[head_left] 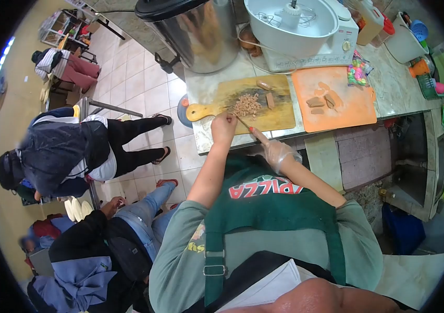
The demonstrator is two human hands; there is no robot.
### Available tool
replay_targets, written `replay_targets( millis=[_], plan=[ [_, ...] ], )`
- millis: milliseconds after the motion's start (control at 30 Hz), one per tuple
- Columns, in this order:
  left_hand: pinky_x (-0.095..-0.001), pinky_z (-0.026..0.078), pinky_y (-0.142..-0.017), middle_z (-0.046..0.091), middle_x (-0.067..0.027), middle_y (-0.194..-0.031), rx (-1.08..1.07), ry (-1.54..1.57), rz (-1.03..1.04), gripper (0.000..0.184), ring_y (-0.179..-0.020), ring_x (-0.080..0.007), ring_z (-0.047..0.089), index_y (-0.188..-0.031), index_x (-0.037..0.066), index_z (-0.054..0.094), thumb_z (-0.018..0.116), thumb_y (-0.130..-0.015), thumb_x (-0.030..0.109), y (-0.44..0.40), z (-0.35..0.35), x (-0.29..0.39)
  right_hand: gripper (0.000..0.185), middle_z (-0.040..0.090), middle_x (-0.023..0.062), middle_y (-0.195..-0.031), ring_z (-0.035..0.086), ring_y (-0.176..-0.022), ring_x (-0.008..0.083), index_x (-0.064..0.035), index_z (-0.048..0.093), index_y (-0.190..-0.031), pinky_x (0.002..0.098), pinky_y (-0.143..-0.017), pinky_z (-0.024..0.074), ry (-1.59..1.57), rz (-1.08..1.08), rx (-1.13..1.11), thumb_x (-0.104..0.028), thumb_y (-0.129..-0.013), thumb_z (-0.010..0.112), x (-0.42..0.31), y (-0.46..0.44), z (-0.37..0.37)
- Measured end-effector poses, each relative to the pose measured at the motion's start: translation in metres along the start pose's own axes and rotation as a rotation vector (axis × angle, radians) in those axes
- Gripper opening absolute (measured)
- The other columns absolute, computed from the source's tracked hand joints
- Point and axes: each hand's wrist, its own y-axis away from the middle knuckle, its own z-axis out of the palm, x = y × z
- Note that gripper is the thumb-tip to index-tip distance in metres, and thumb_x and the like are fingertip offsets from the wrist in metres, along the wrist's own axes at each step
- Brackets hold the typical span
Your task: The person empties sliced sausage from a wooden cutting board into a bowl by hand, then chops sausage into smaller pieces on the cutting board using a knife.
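Observation:
A knife (244, 124) with a red-orange handle is in my right hand (279, 155), which wears a clear plastic glove. Its blade points toward my left hand (224, 128), whose fingers are closed at the near edge of the wooden cutting board (279, 119). What those fingers hold, if anything, is hidden. A heap of finely chopped brown meat (247, 105) lies on the board just beyond the blade. Beside the heap are a larger brown piece (270, 100) and another sausage-like piece (263, 84) near the far edge.
On my right, an orange cutting board (336, 117) carries several brown slices (316, 102). A white mixer (305, 49), a colourful packet (358, 70) and a large steel dispenser (201, 41) stand behind. Two people (71, 141) (91, 245) are close on my left, beyond the counter's end.

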Motion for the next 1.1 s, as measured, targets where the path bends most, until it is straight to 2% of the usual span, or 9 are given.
replay_targets(
  millis=[67,200,433,500,533,600,733,800,1100],
  plan=[
    [-0.0366,0.046,-0.059,0.059,-0.0165,-0.067,0.006,0.019,0.013,0.015,-0.063,-0.0303,0.059,-0.072,0.001,0.062,0.06,-0.068,0.015,0.001,0.001,-0.003,0.071,0.06,0.0206,-0.084,0.061,-0.074,0.0337,-0.0382,-0.005,-0.132,0.0453,-0.065,0.0463,0.009,0.043,-0.01,-0.012,-0.085,0.04,0.001,0.006,-0.001],
    [-0.0352,0.046,-0.06,0.06,-0.0166,-0.068,0.026,0.075,0.006,0.017,-0.064,-0.0298,0.059,-0.076,0.0,0.064,0.06,-0.068,0.015,0.005,0.0,0.001,0.066,0.06,0.0217,-0.085,0.061,-0.074,0.0331,-0.0362,-0.007,-0.133,0.0435,-0.066,0.0466,0.031,0.034,0.006,-0.016,-0.087,0.037,-0.004,0.004,-0.007],
    [-0.0345,0.046,-0.059,0.059,-0.017,-0.069,0.011,0.035,0.039,0.015,-0.064,-0.0293,0.059,-0.072,0.0,0.062,0.06,-0.07,0.014,0.006,-0.001,0.0,0.077,0.06,0.0218,-0.085,0.061,-0.074,0.0321,-0.0294,-0.012,-0.134,0.0421,-0.067,0.0468,0.146,-0.047,-0.009,-0.009,-0.083,0.043,-0.01,-0.023,0.001],
    [-0.0341,0.046,-0.059,0.059,-0.0172,-0.068,0.001,0.026,0.04,0.015,-0.064,-0.0289,0.059,-0.072,0.0,0.062,0.06,-0.07,0.014,0.006,-0.001,0.0,0.076,0.06,0.0205,-0.075,0.061,-0.065,0.03,-0.0145,-0.011,-0.134,0.0401,-0.058,0.0479,0.262,-0.167,0.098,-0.012,-0.083,0.045,-0.003,-0.029,0.013],
    [-0.0341,0.046,-0.059,0.059,-0.0172,-0.068,0.005,0.026,0.038,0.015,-0.064,-0.0289,0.059,-0.072,0.0,0.062,0.06,-0.07,0.014,0.006,0.0,-0.001,0.076,0.06,0.0205,-0.075,0.061,-0.065,0.03,-0.0145,-0.011,-0.134,0.0401,-0.058,0.0479,0.264,-0.17,0.098,-0.012,-0.083,0.045,-0.003,-0.025,0.01],
    [-0.0342,0.046,-0.059,0.059,-0.0171,-0.068,0.02,0.054,0.018,0.015,-0.064,-0.0294,0.059,-0.073,0.0,0.061,0.061,-0.07,0.015,0.008,0.001,-0.003,0.076,0.059,0.0221,-0.087,0.06,-0.078,0.0327,-0.0298,-0.01,-0.134,0.0414,-0.067,0.0463,0.11,-0.019,-0.067,-0.008,-0.083,0.041,-0.006,-0.01,0.001],
    [-0.035,0.045,-0.058,0.058,-0.0169,-0.067,0.028,0.061,0.021,0.016,-0.063,-0.0301,0.058,-0.073,0.0,0.061,0.061,-0.071,0.015,0.009,-0.001,-0.003,0.07,0.059,0.0215,-0.087,0.06,-0.077,0.0332,-0.033,-0.007,-0.134,0.0423,-0.068,0.0457,0.074,0.014,-0.066,-0.013,-0.086,0.039,0.003,0.004,-0.003],
    [-0.0378,0.045,-0.057,0.057,-0.0175,-0.066,0.047,0.047,0.072,0.009,-0.062,-0.0317,0.056,-0.069,0.0,0.06,0.061,-0.067,0.009,0.009,-0.001,-0.001,0.066,0.06,0.0204,-0.087,0.06,-0.075,0.0334,-0.0352,-0.006,-0.133,0.0431,-0.066,0.0456,0.069,-0.017,-0.013,-0.015,-0.087,0.037,0.004,0.004,-0.003],
    [-0.0386,0.044,-0.056,0.056,-0.0172,-0.065,0.066,0.048,0.137,0.007,-0.061,-0.0322,0.055,-0.067,0.0,0.058,0.06,-0.066,0.007,0.01,0.003,-0.007,0.066,0.059,0.0232,-0.081,0.059,-0.071,0.036,-0.0336,-0.006,-0.133,0.0453,-0.065,0.0449,0.035,-0.098,0.062,-0.013,-0.087,0.036,0.004,-0.022,0.011]
  ],
)
